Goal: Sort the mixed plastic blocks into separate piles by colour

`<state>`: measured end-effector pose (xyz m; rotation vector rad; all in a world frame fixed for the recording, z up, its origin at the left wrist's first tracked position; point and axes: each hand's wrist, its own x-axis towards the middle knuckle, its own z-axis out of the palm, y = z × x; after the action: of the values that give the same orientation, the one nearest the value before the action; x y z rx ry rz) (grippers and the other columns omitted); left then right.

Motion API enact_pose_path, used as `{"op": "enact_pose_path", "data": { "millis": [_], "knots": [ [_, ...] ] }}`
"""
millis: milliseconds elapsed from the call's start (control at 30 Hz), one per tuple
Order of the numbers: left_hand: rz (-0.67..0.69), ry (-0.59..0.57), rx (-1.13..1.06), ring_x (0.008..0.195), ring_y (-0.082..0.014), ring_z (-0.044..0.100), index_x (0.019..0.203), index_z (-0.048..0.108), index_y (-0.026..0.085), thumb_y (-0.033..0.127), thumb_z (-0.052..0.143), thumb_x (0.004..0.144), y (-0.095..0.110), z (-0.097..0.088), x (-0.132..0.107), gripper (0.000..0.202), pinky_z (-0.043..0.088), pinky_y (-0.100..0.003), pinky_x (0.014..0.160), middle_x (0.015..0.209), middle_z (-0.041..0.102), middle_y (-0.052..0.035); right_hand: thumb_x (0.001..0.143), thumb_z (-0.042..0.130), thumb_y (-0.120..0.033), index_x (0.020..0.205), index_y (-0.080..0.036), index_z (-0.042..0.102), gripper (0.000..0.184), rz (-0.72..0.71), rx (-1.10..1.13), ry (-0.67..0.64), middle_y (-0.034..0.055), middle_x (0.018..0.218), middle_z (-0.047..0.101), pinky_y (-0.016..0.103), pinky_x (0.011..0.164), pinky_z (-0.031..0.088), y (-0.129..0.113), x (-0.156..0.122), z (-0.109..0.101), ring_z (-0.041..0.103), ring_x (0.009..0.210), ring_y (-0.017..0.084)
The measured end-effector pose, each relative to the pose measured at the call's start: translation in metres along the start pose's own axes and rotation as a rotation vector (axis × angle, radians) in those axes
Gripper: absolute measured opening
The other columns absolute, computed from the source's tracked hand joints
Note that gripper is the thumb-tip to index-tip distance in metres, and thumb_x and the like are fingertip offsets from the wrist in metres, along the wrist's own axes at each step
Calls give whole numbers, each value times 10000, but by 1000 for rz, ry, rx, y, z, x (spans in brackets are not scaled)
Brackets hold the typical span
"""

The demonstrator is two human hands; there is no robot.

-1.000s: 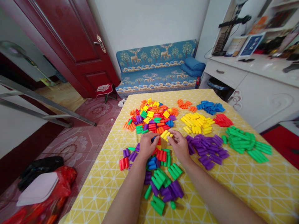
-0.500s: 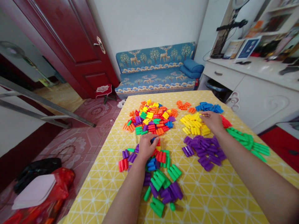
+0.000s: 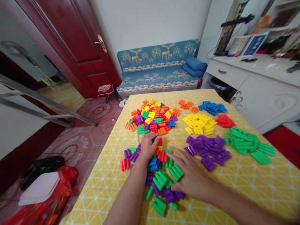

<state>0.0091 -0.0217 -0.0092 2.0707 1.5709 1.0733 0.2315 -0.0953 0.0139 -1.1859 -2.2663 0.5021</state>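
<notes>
My left hand (image 3: 148,147) is curled over the back of the near mixed pile, closed on a dark blue plastic piece (image 3: 154,139) that shows beside the thumb. My right hand (image 3: 191,172) hovers at the right side of that pile with fingers spread, holding nothing. Below and between the hands lie ribbed plastic tube pieces: green pieces (image 3: 160,180), purple pieces (image 3: 172,196), red pieces (image 3: 162,156) and a blue piece (image 3: 153,164). Purple pieces (image 3: 206,147) form a single-colour pile beyond my right hand.
A bigger mixed heap (image 3: 153,117) lies farther back. Sorted piles stand at right: yellow pieces (image 3: 199,123), orange pieces (image 3: 185,104), blue pieces (image 3: 212,107), red pieces (image 3: 225,121) and green pieces (image 3: 243,141). The table has a yellow patterned cloth (image 3: 103,193); a blue sofa (image 3: 159,76) stands behind.
My right hand has moved from the yellow pile back toward me and left to the near mixed pile, fingers now spread. The left hand stays in place over that pile.
</notes>
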Motion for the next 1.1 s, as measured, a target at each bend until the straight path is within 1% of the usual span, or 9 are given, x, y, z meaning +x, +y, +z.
{"op": "enact_pose_path", "data": {
  "millis": [67, 133, 267, 433, 633, 767, 900, 1000, 1100],
  "knots": [
    [-14, 22, -45, 843, -197, 654, 908, 731, 197, 302, 525, 908, -1, 1, 0, 232, 484, -322, 806, 878, 731, -53, 574, 789, -505, 1438, -332, 411, 959, -17, -52, -76, 92, 1535, 313, 557, 1069, 357, -15, -23, 18, 309, 1385, 376],
    [-25, 57, -116, 840, -196, 658, 880, 732, 192, 328, 489, 928, -1, 1, 0, 283, 491, -320, 796, 877, 730, -59, 546, 800, -528, 1482, -335, 327, 1067, -7, -83, -92, 88, 1582, 184, 606, 1081, 310, -15, -36, 32, 194, 1428, 401],
    [-45, 153, -261, 896, -196, 650, 897, 721, 174, 381, 439, 954, 8, -5, -2, 355, 496, -318, 817, 905, 716, -66, 683, 727, -514, 1503, -307, 270, 961, 45, -65, -7, 93, 1598, 115, 597, 1101, 289, 0, -26, 53, 131, 1451, 373],
    [-77, 219, -377, 939, -193, 643, 920, 715, 181, 389, 438, 958, 31, -16, -2, 349, 495, -320, 870, 951, 713, -52, 877, 539, -480, 1481, -240, 292, 695, 75, 48, 196, 134, 1584, 167, 539, 1127, 291, 13, 30, 68, 166, 1456, 300],
    [10, 31, -420, 956, -203, 649, 966, 724, 203, 330, 524, 920, 62, -28, 14, 241, 510, -329, 888, 1030, 712, -60, 914, 471, -455, 1288, -185, 507, 463, 109, 131, 363, 164, 1448, 412, 576, 1092, 310, 29, 89, 81, 331, 1380, 298],
    [76, -61, -235, 1011, -219, 635, 1008, 718, 212, 268, 555, 896, 59, -30, 46, 205, 492, -361, 940, 1058, 707, -60, 905, 498, -421, 1199, -186, 576, 384, 133, 194, 412, 145, 1357, 500, 534, 1098, 317, 36, 93, 84, 404, 1319, 276],
    [157, -16, 4, 1050, -222, 607, 1020, 705, 196, 195, 609, 842, 32, -19, 94, 202, 471, -370, 971, 1055, 689, -66, 893, 530, -381, 1079, -200, 632, 279, 192, 284, 434, 121, 1270, 552, 480, 1062, 373, 34, 88, 80, 480, 1228, 255],
    [166, -50, 202, 1129, -254, 558, 1124, 672, 191, 248, 646, 821, 10, -9, 134, 309, 426, -400, 1023, 1164, 633, -98, 883, 544, -355, 1045, -219, 645, 235, 226, 300, 443, 106, 1207, 579, 465, 1038, 394, 32, 89, 78, 503, 1182, 251],
    [84, -96, 380, 1179, -295, 514, 1192, 645, 220, 391, 668, 807, -7, 2, 165, 422, 387, -436, 1043, 1237, 576, -119, 872, 558, -346, 1039, -222, 648, 226, 228, 308, 455, 104, 1209, 582, 456, 1037, 394, 31, 90, 77, 503, 1176, 252]
  ]
}}
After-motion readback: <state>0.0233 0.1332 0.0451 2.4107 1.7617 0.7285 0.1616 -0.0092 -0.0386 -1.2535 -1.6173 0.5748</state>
